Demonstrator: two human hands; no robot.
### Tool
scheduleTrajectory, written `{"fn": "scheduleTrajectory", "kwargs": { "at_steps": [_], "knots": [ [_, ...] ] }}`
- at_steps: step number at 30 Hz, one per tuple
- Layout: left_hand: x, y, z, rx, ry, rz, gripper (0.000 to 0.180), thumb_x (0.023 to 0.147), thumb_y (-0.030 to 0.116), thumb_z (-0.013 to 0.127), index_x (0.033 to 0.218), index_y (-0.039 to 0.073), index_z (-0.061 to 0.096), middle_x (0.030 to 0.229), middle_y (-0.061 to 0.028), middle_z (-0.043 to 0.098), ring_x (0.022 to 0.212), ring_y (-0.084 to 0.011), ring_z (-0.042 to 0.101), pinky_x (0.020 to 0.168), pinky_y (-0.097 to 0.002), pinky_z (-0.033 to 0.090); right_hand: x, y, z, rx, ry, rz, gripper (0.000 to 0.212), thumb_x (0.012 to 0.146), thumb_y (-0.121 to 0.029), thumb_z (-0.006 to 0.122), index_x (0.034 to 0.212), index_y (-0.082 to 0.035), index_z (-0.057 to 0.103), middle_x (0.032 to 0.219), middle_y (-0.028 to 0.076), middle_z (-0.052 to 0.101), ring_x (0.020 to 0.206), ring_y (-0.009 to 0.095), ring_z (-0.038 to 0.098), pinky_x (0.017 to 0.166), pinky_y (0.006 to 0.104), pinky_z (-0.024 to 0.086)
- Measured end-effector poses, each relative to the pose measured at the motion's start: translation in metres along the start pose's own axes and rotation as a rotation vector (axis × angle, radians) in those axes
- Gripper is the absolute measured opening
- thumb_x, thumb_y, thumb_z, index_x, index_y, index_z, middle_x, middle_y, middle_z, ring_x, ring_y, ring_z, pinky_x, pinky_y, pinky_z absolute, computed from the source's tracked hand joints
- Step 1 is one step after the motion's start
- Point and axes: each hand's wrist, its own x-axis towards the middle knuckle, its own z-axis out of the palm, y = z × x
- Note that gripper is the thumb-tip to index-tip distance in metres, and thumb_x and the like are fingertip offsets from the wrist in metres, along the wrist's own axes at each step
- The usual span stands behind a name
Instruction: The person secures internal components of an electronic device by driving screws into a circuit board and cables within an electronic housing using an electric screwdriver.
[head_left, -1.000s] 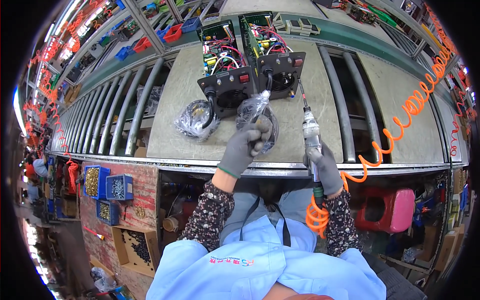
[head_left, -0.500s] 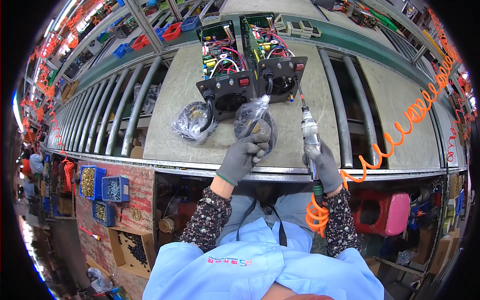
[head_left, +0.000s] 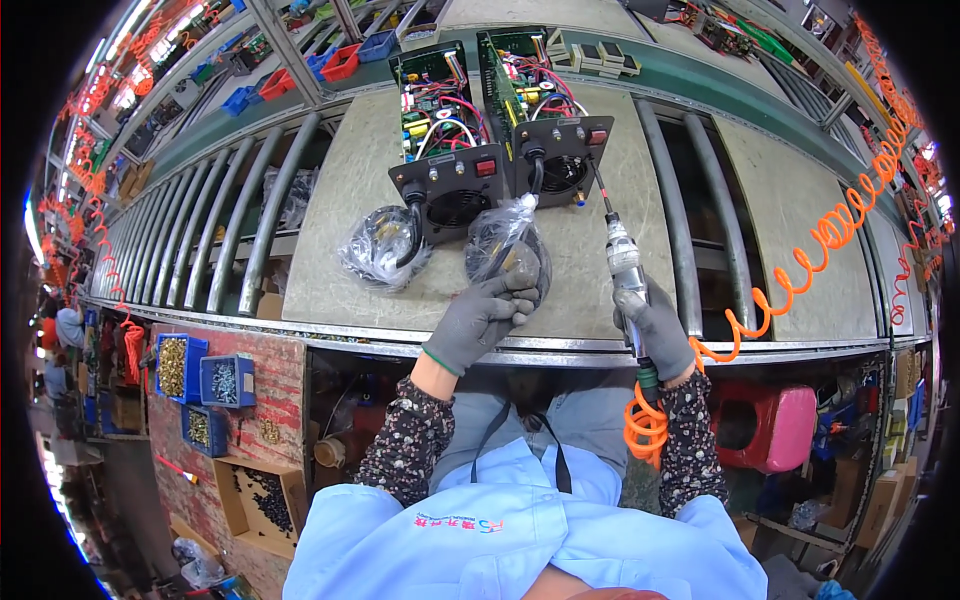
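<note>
My right hand (head_left: 655, 325) is wrapped round a pneumatic screwdriver (head_left: 625, 262). Its long thin bit reaches up to the right edge of a black end panel (head_left: 547, 150), just below a red switch (head_left: 597, 137). This panel, with a fan and a black cable, fronts the right one of two open circuit-board units (head_left: 530, 85). At the near end of that cable, coiled in a clear plastic bag (head_left: 497, 245), my left hand (head_left: 470, 325) is closed with its fingertips together; what they pinch is hidden. Both hands wear grey gloves. The second unit (head_left: 435, 105) stands alongside, its bagged cable (head_left: 383, 247) before it.
The units rest on a worn board (head_left: 330, 270) over a roller conveyor (head_left: 225, 225). An orange coiled air hose (head_left: 770, 315) runs to the right. Blue bins of screws (head_left: 180, 367) and a cardboard tray of black parts (head_left: 225, 490) sit at lower left. A pink stool (head_left: 790, 428) stands at right.
My right hand and the screwdriver's body have shifted slightly right, while the bit stays by the panel edge. My left hand has moved slightly left and nearer to me, fingers still closed.
</note>
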Motion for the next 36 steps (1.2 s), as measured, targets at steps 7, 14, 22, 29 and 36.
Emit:
{"fn": "scheduleTrajectory", "kwargs": {
  "at_steps": [7, 14, 22, 29, 36],
  "knots": [
    [-0.016, 0.002, 0.015, 0.17, 0.063, 0.032, 0.03, 0.084, 0.002, 0.045, 0.113, -0.007, 0.043, 0.104, -0.0143, 0.052, 0.089, -0.0183, 0.055, 0.079, -0.0239, 0.046, 0.002, -0.003, 0.001, 0.018, -0.023, 0.021, 0.03, 0.077, -0.029, 0.058, 0.092, -0.005, 0.049, 0.064, 0.0, 0.048, 0.054, 0.007, 0.046, 0.047, 0.0206, 0.037],
    [-0.025, -0.008, 0.013, 0.245, 0.106, 0.038, 0.027, 0.086, 0.008, 0.048, 0.11, -0.005, 0.046, 0.093, -0.0099, 0.056, 0.073, -0.0104, 0.057, 0.06, -0.016, 0.048, 0.004, -0.005, -0.001, 0.048, -0.026, 0.02, 0.031, 0.079, -0.035, 0.054, 0.09, -0.007, 0.049, 0.064, 0.0, 0.049, 0.051, 0.006, 0.045, 0.045, 0.0194, 0.037],
    [-0.026, -0.018, 0.01, 0.241, 0.158, 0.111, 0.02, 0.084, 0.01, 0.054, 0.1, -0.002, 0.053, 0.081, -0.0074, 0.059, 0.066, -0.0094, 0.059, 0.054, -0.0157, 0.047, 0.002, -0.018, 0.0, 0.042, -0.047, 0.065, 0.034, 0.081, -0.041, 0.051, 0.084, -0.008, 0.049, 0.062, -0.001, 0.048, 0.05, 0.006, 0.044, 0.045, 0.0184, 0.036],
    [-0.027, -0.018, 0.027, 0.257, 0.218, 0.212, 0.02, 0.084, 0.008, 0.054, 0.102, -0.001, 0.053, 0.087, -0.0101, 0.06, 0.073, -0.0123, 0.06, 0.056, -0.0165, 0.049, 0.005, -0.019, 0.002, -0.013, -0.012, 0.061, 0.033, 0.081, -0.041, 0.052, 0.082, -0.008, 0.05, 0.06, -0.001, 0.048, 0.048, 0.006, 0.044, 0.044, 0.0196, 0.035],
    [-0.031, 0.0, 0.023, 0.249, 0.246, 0.433, 0.023, 0.083, 0.004, 0.053, 0.105, -0.002, 0.051, 0.094, -0.0131, 0.059, 0.077, -0.0155, 0.061, 0.061, -0.0184, 0.05, -0.028, 0.014, 0.002, 0.194, -0.058, -0.114, 0.03, 0.077, -0.021, 0.057, 0.101, -0.003, 0.049, 0.074, -0.001, 0.049, 0.058, 0.006, 0.046, 0.047, 0.0198, 0.037]
  ]
}}
